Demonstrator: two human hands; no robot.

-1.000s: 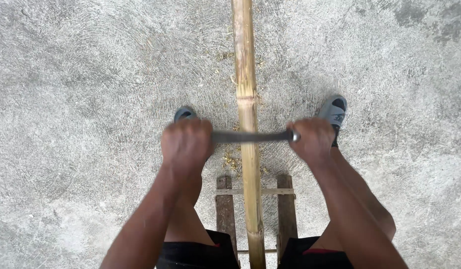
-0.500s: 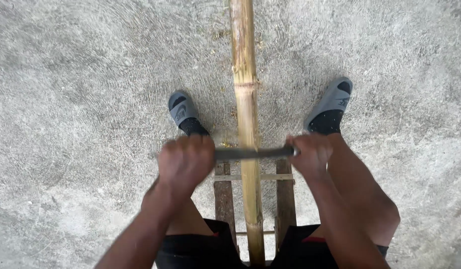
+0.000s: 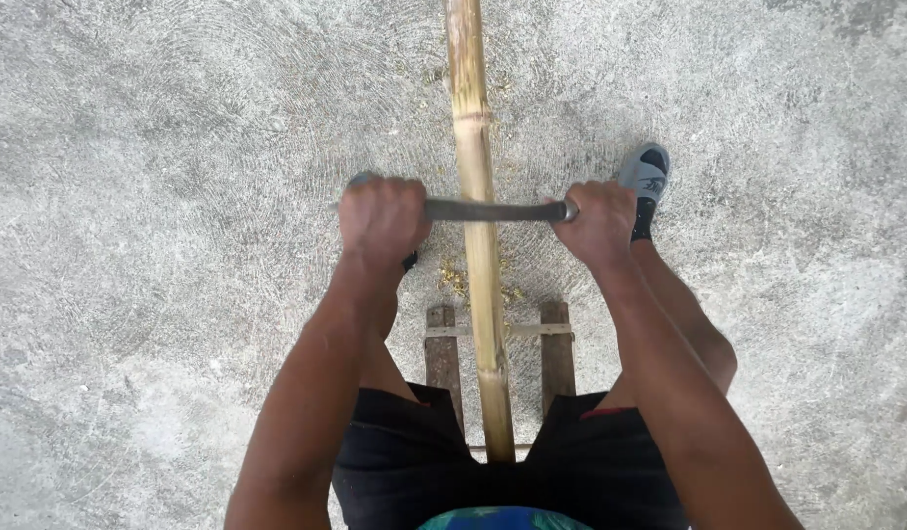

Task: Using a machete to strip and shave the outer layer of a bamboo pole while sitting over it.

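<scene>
From the head view, both hands are clenched on a metal blade (image 3: 492, 210) laid crosswise over the bamboo pole (image 3: 476, 196): left hand (image 3: 383, 218) on one end, right hand (image 3: 598, 222) on the other. The pole runs lengthwise between the knees, resting on a wooden stool (image 3: 557, 355) above the concrete floor (image 3: 159, 245).

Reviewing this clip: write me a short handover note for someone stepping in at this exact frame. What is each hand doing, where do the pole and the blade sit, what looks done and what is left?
Left hand: closed on the left end of the metal blade.
Right hand: closed on the blade's right end.
The blade lies crosswise on the bamboo pole, just below a node.
The pole runs away from the person between the legs, resting over a low wooden bench on the concrete floor.
Done: some shavings lie on the floor beside the pole, so scraping has begun.
Left: the pole beyond the node, as far as can be judged.
</scene>
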